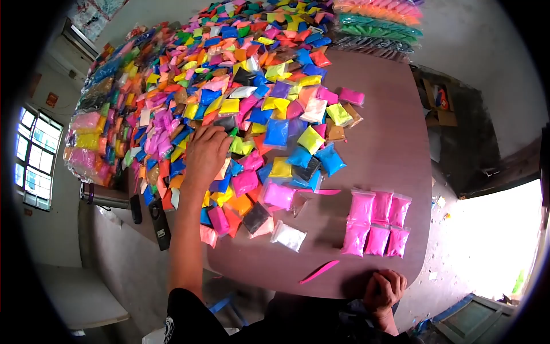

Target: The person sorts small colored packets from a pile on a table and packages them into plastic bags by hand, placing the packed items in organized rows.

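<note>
My left hand [207,150] reaches into the large pile of small coloured packets [229,106]. Its fingers touch packets near a dark grey one [226,122], and whether they grip one is hidden. Close to the table's front edge, my right hand [385,291] rests with its fingers curled and nothing visible in it. Several pink packets [361,207] lie in two rows at the right of the table. A pink plastic tool [319,272] lies in front of them, and a second pink strip [325,192] sits behind. A white packet [288,235] lies at the pile's front.
Stacked bags of coloured pieces [378,26] stand at the table's back right. Filled clear bags [89,143] rise at the left. A black remote-like object [159,225] and a metal cylinder [104,195] lie by the left edge. An open cardboard box [445,117] is beyond the table.
</note>
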Available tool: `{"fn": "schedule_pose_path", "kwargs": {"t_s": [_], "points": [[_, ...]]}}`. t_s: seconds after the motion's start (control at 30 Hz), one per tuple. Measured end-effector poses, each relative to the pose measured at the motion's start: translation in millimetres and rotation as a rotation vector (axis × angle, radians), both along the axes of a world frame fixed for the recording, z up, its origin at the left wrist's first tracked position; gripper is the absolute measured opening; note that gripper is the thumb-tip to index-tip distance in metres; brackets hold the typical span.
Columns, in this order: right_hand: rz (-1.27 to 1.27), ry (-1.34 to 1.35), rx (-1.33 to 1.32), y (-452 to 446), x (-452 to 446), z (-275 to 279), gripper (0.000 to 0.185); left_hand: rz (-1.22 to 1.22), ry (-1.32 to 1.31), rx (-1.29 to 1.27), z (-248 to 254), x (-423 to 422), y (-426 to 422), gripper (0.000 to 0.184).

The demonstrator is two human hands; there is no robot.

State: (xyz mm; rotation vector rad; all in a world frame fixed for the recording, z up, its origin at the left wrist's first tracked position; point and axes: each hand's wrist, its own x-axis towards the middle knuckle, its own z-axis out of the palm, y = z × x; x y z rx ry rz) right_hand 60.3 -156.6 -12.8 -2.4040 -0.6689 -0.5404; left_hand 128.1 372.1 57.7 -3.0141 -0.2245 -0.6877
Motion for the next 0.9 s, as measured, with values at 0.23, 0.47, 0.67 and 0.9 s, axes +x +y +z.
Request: {"fn": "schedule_pose_path", "kwargs": {"t_s": [0.23,0.47,0.67,0.9], "points": [[0.002,-0.003,0.010,0.1,0.1,-0.8,0.019,0.030,-0.130,-0.071,7.7,-0.9,16.5,0.015],[-0.002,-0.005,0.015,-0.8,0.5,-2.0,0.019,0.087,-0.216,-0.317,10.2,-7.0,24.4,0.015],[0.016,0.049,0.024,-1.2,-1.5,1.0,0.019,0.034,-0.015,-0.330,35.1,5.5,-12.4,0.026],[0.011,0.020,0.029,2.3,0.0,5.5,0.021,-0.011,0.104,-0.020,2.1,62.9,3.2,0.036]]}}
